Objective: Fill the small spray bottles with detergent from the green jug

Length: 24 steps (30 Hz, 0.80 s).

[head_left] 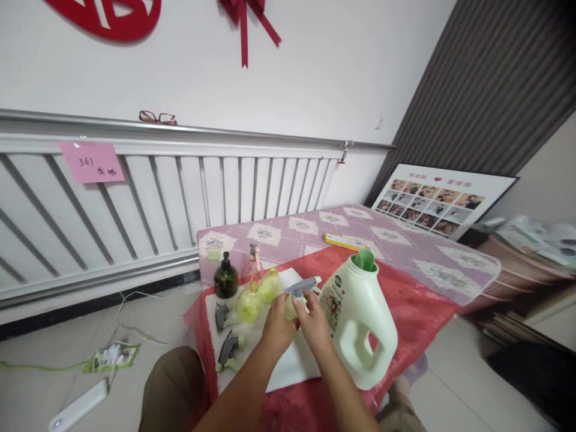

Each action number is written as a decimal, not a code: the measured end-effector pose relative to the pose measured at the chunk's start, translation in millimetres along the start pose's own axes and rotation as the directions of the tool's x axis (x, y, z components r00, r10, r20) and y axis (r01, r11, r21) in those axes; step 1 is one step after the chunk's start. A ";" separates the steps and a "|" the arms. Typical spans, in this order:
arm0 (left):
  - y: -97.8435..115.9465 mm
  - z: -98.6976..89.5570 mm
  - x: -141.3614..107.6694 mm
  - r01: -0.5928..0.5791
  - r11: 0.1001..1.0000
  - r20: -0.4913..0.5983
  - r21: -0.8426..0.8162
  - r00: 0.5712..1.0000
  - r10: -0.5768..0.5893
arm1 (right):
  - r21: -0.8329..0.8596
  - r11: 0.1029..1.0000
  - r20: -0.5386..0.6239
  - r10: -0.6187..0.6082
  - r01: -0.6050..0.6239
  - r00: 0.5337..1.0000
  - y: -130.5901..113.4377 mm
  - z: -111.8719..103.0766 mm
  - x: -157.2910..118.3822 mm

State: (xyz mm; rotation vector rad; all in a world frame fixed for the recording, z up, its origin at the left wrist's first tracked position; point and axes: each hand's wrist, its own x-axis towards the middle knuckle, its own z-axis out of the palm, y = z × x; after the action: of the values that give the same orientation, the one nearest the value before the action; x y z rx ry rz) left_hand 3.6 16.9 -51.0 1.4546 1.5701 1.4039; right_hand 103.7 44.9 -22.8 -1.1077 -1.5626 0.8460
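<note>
Both hands meet over a white cloth (292, 367) on the table. My left hand (279, 324) is closed round a small pale yellow-green bottle (290, 308). My right hand (312, 318) has its fingers closed at the bottle's top, where a grey spray head (302, 287) points right. Just left stand two yellow bottles without spray heads, one nearer (248, 305) and one farther (270, 285). Two loose grey spray heads, one upper (222, 317) and one lower (230, 348), lie at the cloth's left. To the right stands a large pale green jug (366, 324) with a green spout.
A dark green pump bottle (225, 278) and a pink spray bottle (252, 267) stand behind the yellow bottles. A yellow-edged box (345, 242) lies farther back on the patterned tablecloth (382, 231). A radiator (180, 186) lines the wall; a photo board (438, 201) leans at right.
</note>
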 end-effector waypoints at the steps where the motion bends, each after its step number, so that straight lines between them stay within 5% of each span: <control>1: 0.1 -0.2 0.0 -0.003 1.000 0.000 -0.003 1.000 0.003 | -0.013 1.000 -0.003 0.003 -0.003 1.000 -1.0 -0.7 0.6; 12: -1.0 -1.2 -0.7 -0.019 0.999 -0.010 -0.033 1.000 0.018 | -0.066 0.998 -0.035 0.008 -0.010 0.999 3.8 0.5 -0.3; 24: 3.3 -6.7 1.6 -0.017 0.999 0.073 -0.045 0.997 0.020 | -0.039 0.999 0.069 -0.016 0.019 0.997 3.5 -7.5 3.3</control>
State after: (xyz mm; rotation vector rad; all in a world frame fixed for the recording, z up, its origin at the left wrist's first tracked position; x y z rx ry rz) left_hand -1.7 15.9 -45.7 1.4812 1.4747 1.3715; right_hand 111.5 49.1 -23.0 -1.1020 -1.6505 0.8522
